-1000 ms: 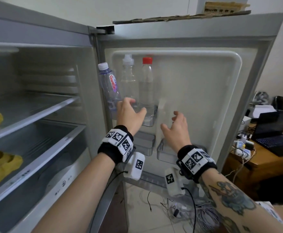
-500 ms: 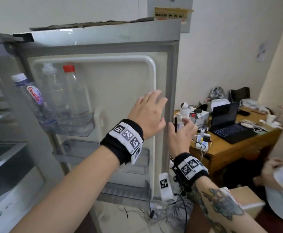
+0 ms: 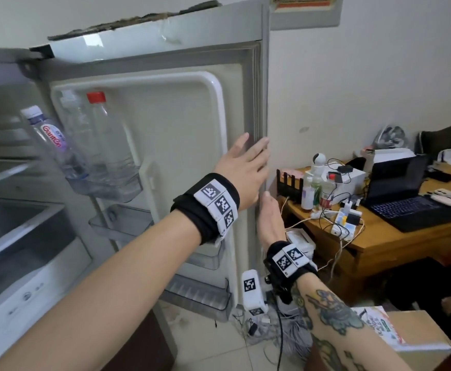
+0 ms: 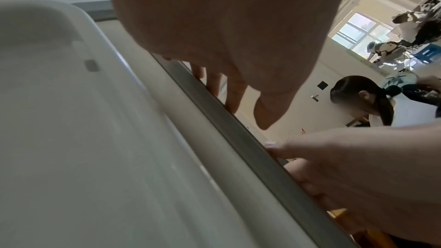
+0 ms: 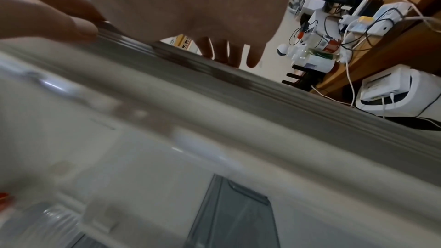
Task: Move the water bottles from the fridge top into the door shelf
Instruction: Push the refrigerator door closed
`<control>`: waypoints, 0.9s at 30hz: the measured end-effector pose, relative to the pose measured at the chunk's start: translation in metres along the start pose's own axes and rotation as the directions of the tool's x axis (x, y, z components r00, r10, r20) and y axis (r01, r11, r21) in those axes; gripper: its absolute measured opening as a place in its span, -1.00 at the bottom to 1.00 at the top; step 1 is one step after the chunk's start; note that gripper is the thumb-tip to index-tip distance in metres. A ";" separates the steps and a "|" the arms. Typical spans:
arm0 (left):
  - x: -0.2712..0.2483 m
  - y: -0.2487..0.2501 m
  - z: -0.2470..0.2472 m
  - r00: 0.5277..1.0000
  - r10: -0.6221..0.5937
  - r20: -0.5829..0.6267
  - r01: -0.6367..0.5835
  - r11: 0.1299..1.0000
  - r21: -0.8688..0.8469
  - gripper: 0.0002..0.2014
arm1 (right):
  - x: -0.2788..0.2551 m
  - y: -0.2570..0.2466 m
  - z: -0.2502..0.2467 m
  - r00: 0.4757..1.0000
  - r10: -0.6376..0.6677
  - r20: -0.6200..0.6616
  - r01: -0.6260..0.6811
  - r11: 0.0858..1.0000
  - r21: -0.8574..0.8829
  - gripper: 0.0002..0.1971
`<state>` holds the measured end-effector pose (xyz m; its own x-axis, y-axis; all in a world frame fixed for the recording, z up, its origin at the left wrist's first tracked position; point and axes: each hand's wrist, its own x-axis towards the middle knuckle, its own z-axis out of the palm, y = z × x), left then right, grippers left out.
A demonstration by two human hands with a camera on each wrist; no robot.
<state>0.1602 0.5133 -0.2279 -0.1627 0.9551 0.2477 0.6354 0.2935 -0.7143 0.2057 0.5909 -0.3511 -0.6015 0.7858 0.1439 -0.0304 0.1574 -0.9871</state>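
Three water bottles stand in the top door shelf (image 3: 106, 187) of the open fridge door (image 3: 181, 135): a labelled white-capped bottle (image 3: 50, 140) leaning left, a clear white-capped bottle (image 3: 79, 135) and a red-capped bottle (image 3: 112, 140). My left hand (image 3: 245, 164) lies with straight fingers on the door's free edge (image 4: 238, 135), far right of the bottles. Below it, my right hand (image 3: 269, 220) holds the same edge. Its thumb (image 4: 274, 148) presses the grey gasket and its fingers reach behind the door.
Fridge shelves and a drawer (image 3: 31, 285) are at the left. Lower door shelves (image 3: 200, 295) sit below my arms. A wooden desk (image 3: 379, 245) with a laptop (image 3: 411, 204), bottles and cables stands right of the door. A cardboard box (image 3: 417, 333) and a seated person are at lower right.
Both hands left the bottle shelf and moved right to the door's free edge. The view swung right. The three bottles stayed in the shelf.
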 end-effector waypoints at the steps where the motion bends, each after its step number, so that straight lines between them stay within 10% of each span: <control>1: -0.003 0.002 -0.003 1.000 -0.008 -0.005 0.008 1.000 -0.010 -0.44 | -0.001 0.003 -0.001 1.000 -0.006 -0.009 0.006 1.000 -0.021 -0.49; 14: -0.126 0.037 -0.024 0.951 -0.283 -0.120 0.276 0.958 -0.076 -0.57 | -0.086 0.028 0.037 0.992 -0.105 -0.068 0.113 0.984 0.140 -0.74; 27: -0.315 0.043 -0.025 0.749 -0.661 -0.047 0.663 0.748 0.029 -0.45 | -0.245 0.014 0.122 0.918 -0.185 0.351 0.089 0.958 0.274 -0.76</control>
<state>0.2576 0.2239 -0.3203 -0.5066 0.5192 0.6884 0.3457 0.8537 -0.3895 0.2549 0.3273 -0.4090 -0.8268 0.4819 0.2900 -0.3008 0.0568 -0.9520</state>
